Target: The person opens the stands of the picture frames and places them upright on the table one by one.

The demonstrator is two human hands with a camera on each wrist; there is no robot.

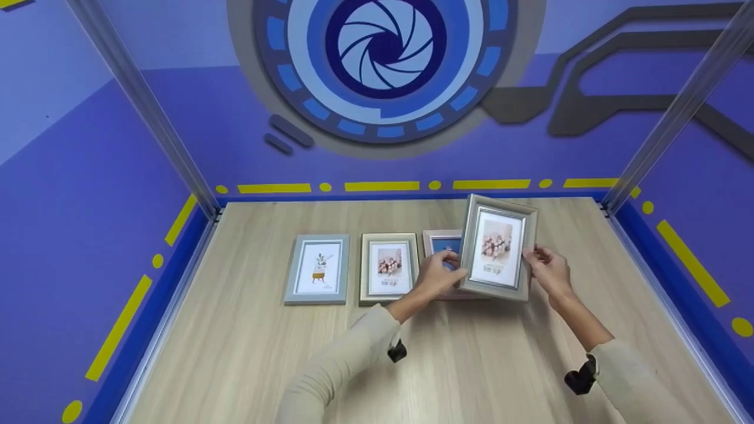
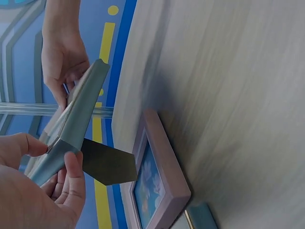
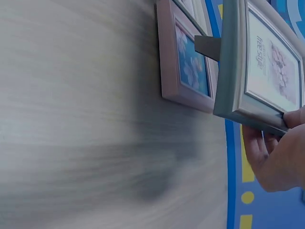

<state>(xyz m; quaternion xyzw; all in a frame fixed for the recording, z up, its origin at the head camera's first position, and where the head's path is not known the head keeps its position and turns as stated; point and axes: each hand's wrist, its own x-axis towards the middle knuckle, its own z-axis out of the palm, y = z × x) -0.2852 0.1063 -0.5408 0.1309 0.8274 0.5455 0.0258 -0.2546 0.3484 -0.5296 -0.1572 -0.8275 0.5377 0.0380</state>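
A silvery picture frame (image 1: 495, 280) with a flower-bouquet print is held up over the table, tilted, its face toward the head camera. My left hand (image 1: 437, 275) pinches its left edge near the lower corner, thumb in front. At the opposite edge, my right hand (image 1: 549, 272) grips the side between thumb and fingers. The left wrist view shows the dark stand (image 2: 109, 162) swung out from the frame's back. Behind and below lies a pinkish picture frame (image 3: 169, 62) with a blue flower picture, partly hidden in the head view by the held frame and my left hand.
Left of the pinkish frame, a gold-toned picture frame (image 1: 364, 271) with a similar bouquet print lies on the wooden table (image 1: 247, 353). Farther left is a blue-grey picture frame (image 1: 293, 271) with a potted-plant print. Blue-purple panels (image 1: 194, 118) wall in the back and sides.
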